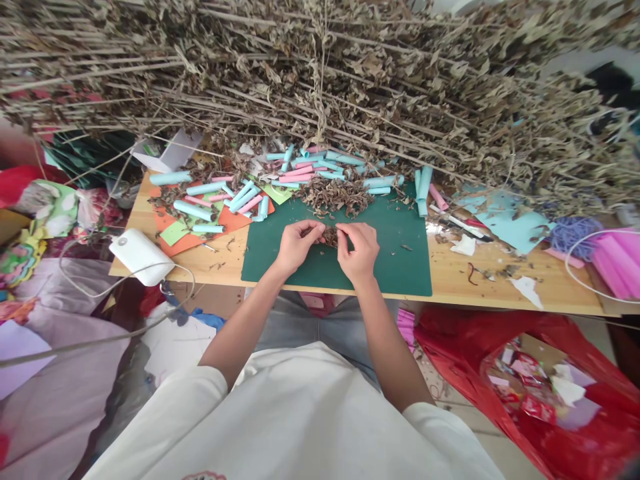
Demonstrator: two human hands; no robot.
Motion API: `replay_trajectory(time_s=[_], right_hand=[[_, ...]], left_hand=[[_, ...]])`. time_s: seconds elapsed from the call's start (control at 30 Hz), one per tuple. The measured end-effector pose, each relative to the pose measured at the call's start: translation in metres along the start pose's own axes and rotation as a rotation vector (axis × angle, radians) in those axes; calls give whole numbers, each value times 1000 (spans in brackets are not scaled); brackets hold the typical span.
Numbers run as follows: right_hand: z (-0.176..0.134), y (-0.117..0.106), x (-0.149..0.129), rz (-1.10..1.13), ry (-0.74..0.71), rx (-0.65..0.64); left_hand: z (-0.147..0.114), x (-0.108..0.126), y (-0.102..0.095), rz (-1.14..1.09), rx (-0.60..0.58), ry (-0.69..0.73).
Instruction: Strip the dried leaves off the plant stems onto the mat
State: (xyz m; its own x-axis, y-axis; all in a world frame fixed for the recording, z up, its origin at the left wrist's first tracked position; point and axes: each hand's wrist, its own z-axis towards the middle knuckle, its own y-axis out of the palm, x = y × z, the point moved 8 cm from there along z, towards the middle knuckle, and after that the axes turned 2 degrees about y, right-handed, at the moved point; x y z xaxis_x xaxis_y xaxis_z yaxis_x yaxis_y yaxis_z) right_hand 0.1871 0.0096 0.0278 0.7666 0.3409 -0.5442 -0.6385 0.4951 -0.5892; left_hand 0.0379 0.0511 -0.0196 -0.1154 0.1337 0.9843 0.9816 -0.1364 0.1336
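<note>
- The left hand (296,249) and right hand (358,253) had fingers pinched on opposite ends of a leaf clump (329,236), probably keeping it together.
- The clump was over the green mat (400,267), which likely shielded the desk (453,277).
- A leaf heap (336,195) lay just beyond, seemingly within easy reach.

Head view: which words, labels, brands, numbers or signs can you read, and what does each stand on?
No text is readable.
Crumpled red wrappers in the red plastic bag: pale marks, too blurred to read.
White rounded plastic device: small round mark, too small to make out.
White cloth shirt: reddish print, cut off by the lower edge.
Flat dark green mat: no lettering visible.
</note>
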Motion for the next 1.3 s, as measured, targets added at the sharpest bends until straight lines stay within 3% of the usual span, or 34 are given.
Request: replay_trajectory(time_s=[0.47,0.7,0.97,1.3], right_hand=[[1,-1,-11,10,-64,-17],[-1,0,-19,-60,-159,-9],[-2,-3,-13,15,-85,9],[-3,-1,-8,46,-103,25]], left_hand=[[-2,14,21,-129,-79,-15],[-5,7,18,-46,11,21],[-7,6,14,47,75,59],[-3,7,13,-22,-6,-31]])
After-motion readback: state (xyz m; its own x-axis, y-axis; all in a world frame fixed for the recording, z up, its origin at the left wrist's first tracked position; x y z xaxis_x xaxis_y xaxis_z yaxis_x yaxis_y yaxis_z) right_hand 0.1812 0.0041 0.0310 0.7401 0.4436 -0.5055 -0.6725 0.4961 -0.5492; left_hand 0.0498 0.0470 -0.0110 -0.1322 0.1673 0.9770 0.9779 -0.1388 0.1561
